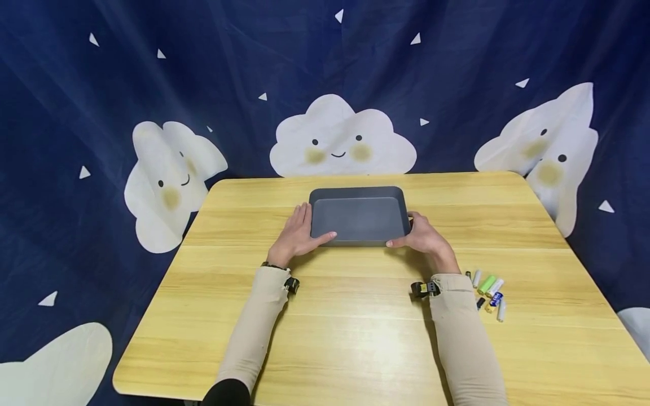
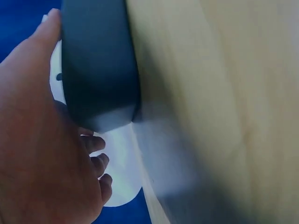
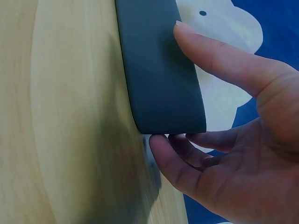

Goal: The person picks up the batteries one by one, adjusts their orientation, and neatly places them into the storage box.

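A dark grey rectangular tray (image 1: 358, 217) with raised walls is near the back of the wooden table, held at both near corners. My left hand (image 1: 297, 234) holds its left corner, with the fingers along the side wall and the thumb over the near rim. At the opposite corner, my right hand (image 1: 421, 234) grips the tray with its thumb on the near wall and fingers bent against the right side. The right wrist view shows those fingertips (image 3: 161, 144) touching the end of the tray. Nothing lies inside the tray.
Several batteries (image 1: 490, 290), green, white, blue and black, lie loose on the table (image 1: 345, 338) beside my right forearm. A dark blue curtain (image 1: 228, 67) with smiling white clouds hangs behind the table's far edge.
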`<act>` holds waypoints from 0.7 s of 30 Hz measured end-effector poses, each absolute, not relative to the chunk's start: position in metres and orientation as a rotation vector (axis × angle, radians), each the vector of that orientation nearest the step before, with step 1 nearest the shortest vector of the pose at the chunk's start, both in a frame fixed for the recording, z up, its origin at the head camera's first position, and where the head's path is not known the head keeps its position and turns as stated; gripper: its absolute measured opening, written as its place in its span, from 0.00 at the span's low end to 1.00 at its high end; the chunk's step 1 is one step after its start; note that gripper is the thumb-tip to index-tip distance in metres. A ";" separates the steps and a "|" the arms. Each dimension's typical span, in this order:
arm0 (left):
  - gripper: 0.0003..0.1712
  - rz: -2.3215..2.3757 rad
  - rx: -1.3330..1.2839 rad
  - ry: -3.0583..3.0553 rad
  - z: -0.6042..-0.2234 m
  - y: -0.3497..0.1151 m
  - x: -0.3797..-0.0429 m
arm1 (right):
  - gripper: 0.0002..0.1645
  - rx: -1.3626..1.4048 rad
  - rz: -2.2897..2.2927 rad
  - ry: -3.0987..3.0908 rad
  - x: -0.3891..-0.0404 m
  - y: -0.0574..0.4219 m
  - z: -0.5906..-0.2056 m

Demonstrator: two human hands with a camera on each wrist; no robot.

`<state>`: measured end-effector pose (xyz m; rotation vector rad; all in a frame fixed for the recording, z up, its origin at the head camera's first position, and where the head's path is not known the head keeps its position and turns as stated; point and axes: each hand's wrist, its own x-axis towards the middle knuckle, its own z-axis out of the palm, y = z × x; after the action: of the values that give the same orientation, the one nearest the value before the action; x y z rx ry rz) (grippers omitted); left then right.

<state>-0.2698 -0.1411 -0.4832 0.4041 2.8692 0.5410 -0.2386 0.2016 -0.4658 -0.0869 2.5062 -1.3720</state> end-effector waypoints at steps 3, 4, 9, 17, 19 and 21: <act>0.73 0.474 0.399 2.875 -0.485 -0.142 -0.273 | 0.63 -0.100 -1.391 2.489 -0.239 0.201 -0.467; 0.74 0.468 0.398 2.872 -0.485 -0.143 -0.273 | 0.63 -0.102 -1.397 2.485 -0.239 0.201 -0.467; 0.79 0.498 0.406 2.839 -0.484 -0.145 -0.271 | 0.60 -0.131 -1.408 2.469 -0.238 0.201 -0.466; 0.80 0.504 0.448 2.808 -0.480 -0.148 -0.259 | 0.68 -0.120 -1.338 2.443 -0.233 0.204 -0.461; 0.80 0.509 0.454 2.821 -0.481 -0.149 -0.257 | 0.69 -0.129 -1.319 2.446 -0.233 0.204 -0.460; 0.80 0.508 0.454 2.840 -0.483 -0.150 -0.255 | 0.69 -0.138 -1.297 2.451 -0.233 0.204 -0.460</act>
<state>-0.2554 -0.1503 -0.4825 0.4540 2.8403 0.5076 -0.2329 0.2040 -0.4601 -0.1382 2.4513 -1.2971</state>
